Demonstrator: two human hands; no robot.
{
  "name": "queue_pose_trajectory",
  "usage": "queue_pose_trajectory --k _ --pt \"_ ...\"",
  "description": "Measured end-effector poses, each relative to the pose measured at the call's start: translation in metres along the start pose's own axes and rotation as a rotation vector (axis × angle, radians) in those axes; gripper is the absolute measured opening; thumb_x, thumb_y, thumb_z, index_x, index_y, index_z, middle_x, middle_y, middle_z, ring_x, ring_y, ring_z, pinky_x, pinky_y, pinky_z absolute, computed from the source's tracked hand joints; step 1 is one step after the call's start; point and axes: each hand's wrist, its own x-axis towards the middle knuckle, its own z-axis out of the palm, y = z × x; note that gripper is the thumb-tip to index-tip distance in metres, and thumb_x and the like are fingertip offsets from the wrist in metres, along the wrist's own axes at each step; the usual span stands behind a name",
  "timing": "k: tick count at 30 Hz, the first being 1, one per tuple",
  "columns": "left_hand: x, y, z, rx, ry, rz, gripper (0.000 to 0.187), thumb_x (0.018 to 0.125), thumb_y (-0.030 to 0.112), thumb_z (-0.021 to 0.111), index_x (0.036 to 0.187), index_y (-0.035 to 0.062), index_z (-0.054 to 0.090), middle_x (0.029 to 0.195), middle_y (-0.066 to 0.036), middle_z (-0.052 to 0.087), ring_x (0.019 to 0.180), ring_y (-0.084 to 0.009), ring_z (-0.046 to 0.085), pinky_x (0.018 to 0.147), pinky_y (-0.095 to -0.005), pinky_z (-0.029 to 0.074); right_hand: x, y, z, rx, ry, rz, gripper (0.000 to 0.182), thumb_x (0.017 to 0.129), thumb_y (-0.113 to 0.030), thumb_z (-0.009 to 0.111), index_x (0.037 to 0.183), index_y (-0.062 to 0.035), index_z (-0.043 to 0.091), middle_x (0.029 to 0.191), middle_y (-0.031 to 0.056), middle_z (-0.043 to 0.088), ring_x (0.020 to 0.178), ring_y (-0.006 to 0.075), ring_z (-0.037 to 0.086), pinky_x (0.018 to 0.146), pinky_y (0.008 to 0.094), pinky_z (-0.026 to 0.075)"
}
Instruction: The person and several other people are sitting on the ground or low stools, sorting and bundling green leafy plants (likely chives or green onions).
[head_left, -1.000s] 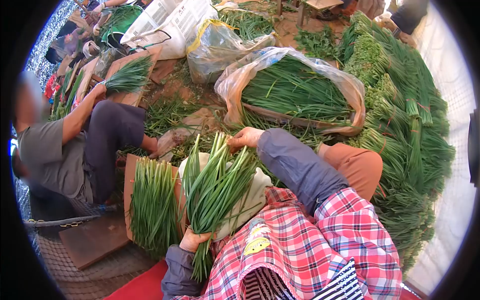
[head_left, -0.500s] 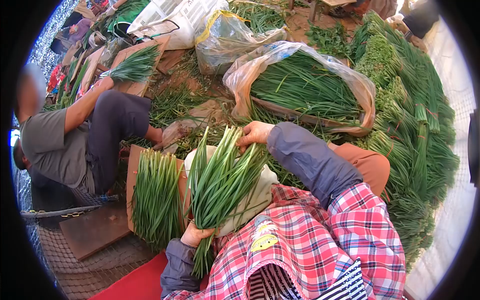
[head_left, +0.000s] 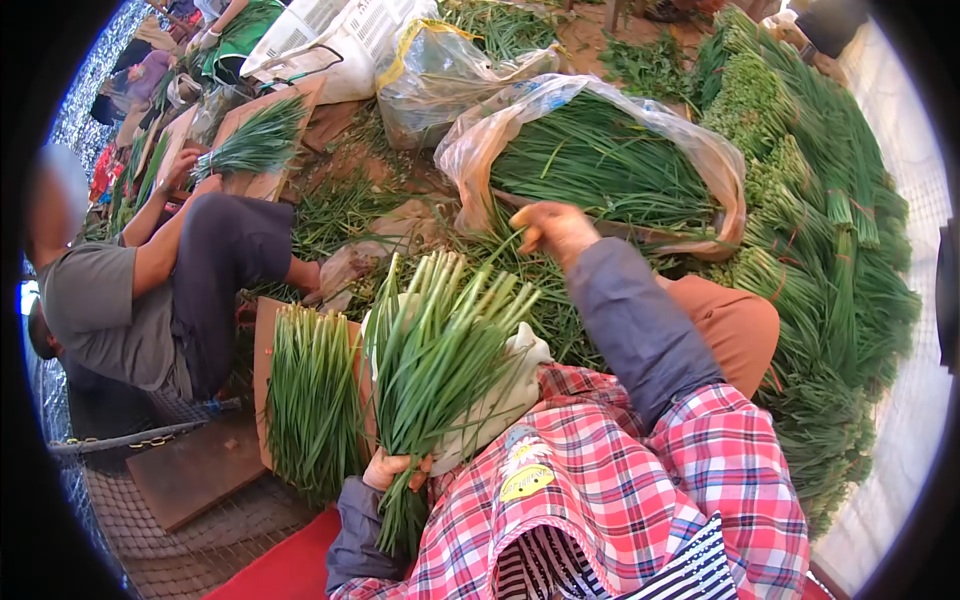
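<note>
A loose bunch of long green stalks (head_left: 430,350) lies across my lap, pale ends pointing away from me. My left hand (head_left: 398,470) is wrapped round its leafy lower part. Beyond the pale ends, my right hand (head_left: 556,232) is raised with its fingers pinched together; a thin green strand seems to hang from them. Left of the bunch, more stalks (head_left: 312,400) lie side by side on a brown board (head_left: 264,350). An open plastic bag (head_left: 468,165) filled with green leaves (head_left: 605,165) is just past my right hand.
At the left a seated person (head_left: 110,290) holds a bunch (head_left: 262,140) over a slanted board. Tied bundles (head_left: 820,250) are heaped along the right. White crates (head_left: 330,45) and another plastic bag (head_left: 425,85) stand at the back. A brown board (head_left: 195,470) lies lower left.
My right hand has left the pale ends of the bunch and moved right and slightly away. My left hand still grips the bunch. The seated person's other hand now shows near their bunch.
</note>
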Motion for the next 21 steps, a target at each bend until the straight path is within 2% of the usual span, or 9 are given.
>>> queue_pose_trajectory --k 2,3,4,7,9,14,18,20,21 --pt "0.003 -0.008 -0.01 -0.178 -0.229 -0.028 0.031 0.081 0.032 0.06 0.088 0.0024 0.054 0.061 -0.005 0.051 0.05 -0.0148 0.047 0.046 -0.0282 0.036 0.002 0.0 -0.051 -0.234 0.056 0.023 0.019 0.083 -0.017 0.059 0.089 -0.0001 0.064 0.063 0.0032 0.058 0.052 0.0115 0.053 0.055 0.028 0.05" --pt "0.004 -0.009 -0.009 -0.097 -0.223 0.035 0.036 0.085 0.038 0.054 0.087 0.0024 0.05 0.058 -0.004 0.046 0.05 -0.0143 0.042 0.046 -0.0283 0.033 -0.002 0.001 -0.067 -0.84 0.066 0.195 0.023 0.082 -0.017 0.059 0.1 -0.0039 0.063 0.077 0.0107 0.064 0.064 0.0155 0.061 0.064 0.0319 0.051" --pt "0.004 -0.013 -0.016 -0.162 -0.262 0.016 0.036 0.085 0.037 0.054 0.086 0.0017 0.05 0.058 -0.004 0.046 0.05 -0.0145 0.043 0.046 -0.0282 0.033 -0.002 0.002 -0.079 -1.567 -0.094 0.245 0.048 0.077 -0.026 0.063 0.12 -0.0086 0.053 0.097 0.0187 0.063 0.086 0.0215 0.063 0.076 0.0354 0.048" --pt "0.01 -0.026 -0.026 -0.333 -0.319 0.002 0.035 0.085 0.033 0.053 0.082 -0.0011 0.048 0.057 -0.006 0.045 0.048 -0.0151 0.043 0.045 -0.028 0.034 -0.022 0.008 -0.065 -1.185 -0.133 0.15 0.089 0.067 -0.043 0.069 0.138 -0.0105 0.027 0.124 0.022 0.049 0.113 0.0307 0.05 0.095 0.0354 0.039" --pt "0.01 -0.023 -0.019 -0.339 -0.279 0.01 0.033 0.084 0.031 0.053 0.081 -0.0009 0.048 0.056 -0.006 0.044 0.046 -0.0152 0.042 0.044 -0.0281 0.034 -0.027 0.007 -0.029 -0.817 -0.345 0.113 0.085 0.071 -0.04 0.068 0.138 -0.0089 0.028 0.131 0.0219 0.042 0.12 0.0301 0.043 0.099 0.0337 0.033" --pt "0.011 -0.014 -0.01 -0.316 -0.3 0.023 0.03 0.083 0.029 0.054 0.081 -0.0009 0.049 0.058 -0.006 0.046 0.044 -0.0152 0.042 0.043 -0.029 0.035 -0.026 0.017 0.03 -0.93 -0.643 0.012 0.047 0.073 -0.032 0.067 0.115 -0.0128 0.058 0.108 0.0119 0.062 0.098 0.0226 0.057 0.087 0.0328 0.041" --pt "0.008 -0.014 0.001 -0.335 -0.228 0.068 0.03 0.083 0.029 0.056 0.082 -0.0006 0.049 0.057 -0.006 0.045 0.045 -0.015 0.043 0.044 -0.0289 0.035 -0.024 0.032 0.043 -0.6 -0.354 0.09 0.023 0.079 -0.012 0.061 0.101 -0.0039 0.064 0.082 0.0066 0.067 0.071 0.0115 0.059 0.069 0.0247 0.047" --pt "0.008 -0.016 0.009 -0.356 -0.18 0.095 0.03 0.083 0.029 0.056 0.083 -0.0003 0.049 0.056 -0.006 0.045 0.045 -0.0148 0.043 0.044 -0.0285 0.035 -0.027 0.021 0.029 -0.741 -0.22 0.04 0.019 0.082 -0.015 0.058 0.098 -0.0071 0.065 0.079 0.008 0.067 0.073 0.0168 0.062 0.07 0.0299 0.048" --pt "0.01 -0.018 0.014 -0.372 -0.179 0.103 0.031 0.084 0.03 0.056 0.083 -0.0002 0.05 0.055 -0.006 0.044 0.045 -0.0147 0.042 0.044 -0.0283 0.035 -0.033 0.014 0.028 -1.171 -0.206 0.036 0.018 0.083 -0.017 0.056 0.096 -0.0095 0.066 0.079 0.0088 0.067 0.075 0.0207 0.063 0.072 0.033 0.048"
